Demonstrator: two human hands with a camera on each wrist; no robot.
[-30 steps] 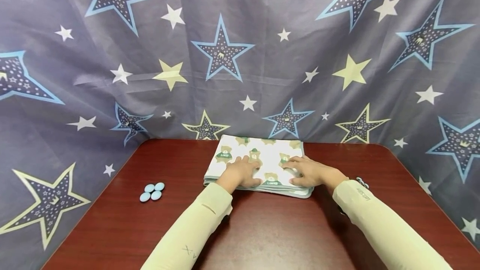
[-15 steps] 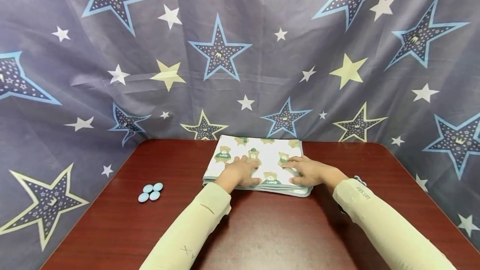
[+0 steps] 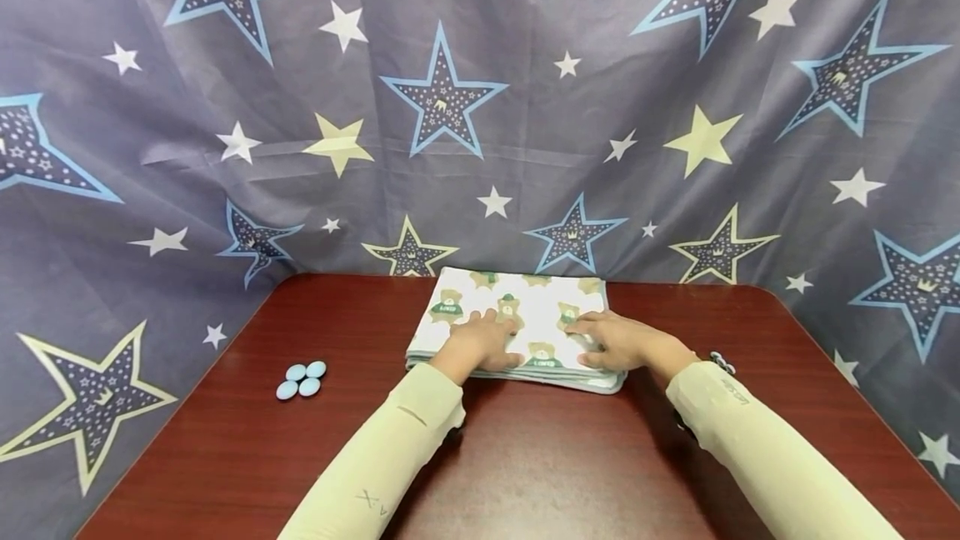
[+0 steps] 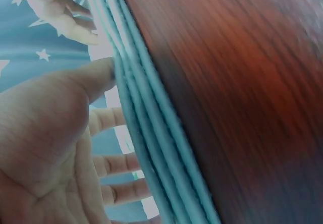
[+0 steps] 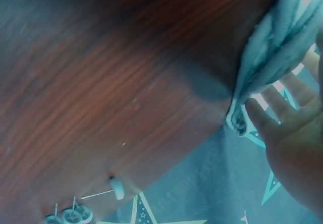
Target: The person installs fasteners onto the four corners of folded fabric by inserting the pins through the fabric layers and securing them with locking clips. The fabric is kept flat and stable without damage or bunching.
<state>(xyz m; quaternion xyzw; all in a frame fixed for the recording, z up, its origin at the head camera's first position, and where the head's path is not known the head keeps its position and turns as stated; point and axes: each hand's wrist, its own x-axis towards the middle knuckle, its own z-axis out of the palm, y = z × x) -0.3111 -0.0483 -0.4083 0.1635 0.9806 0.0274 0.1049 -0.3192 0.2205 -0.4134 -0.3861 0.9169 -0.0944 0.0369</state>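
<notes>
Both hands lie palm-down on a folded cloth, the left hand (image 3: 480, 344) and the right hand (image 3: 617, 340) near its opposite ends, fingers loosely spread and slightly bent, neither closed around anything; how hard they press cannot be told. The folded cloth (image 3: 538, 332), white with printed bears, sits directly under the fingers and reaches beyond the fingertips toward the star-printed curtain (image 3: 525, 148). Both thumbs are by its near edge; in the left wrist view the left thumb (image 4: 98, 80) touches the top layer there, and below it the layered blue-green edges run nearly parallel. Beside the right hand those layers look less even, bunching toward a curled corner. The step in hand seems to be settling the folded stack, and doing it well probably means light, equal pressure from both palms, fingers kept spread so the top layer does not wrinkle. The right hand likely needs more care, easing its corner level with the layers above, while the left steadies its tidier end. Four light-blue discs (image 3: 310, 387) lie well out to the left of the left hand, and some small pinned pieces (image 5: 70, 215) beyond the right wrist on the table (image 3: 540, 457), both apart from the cloth.
</notes>
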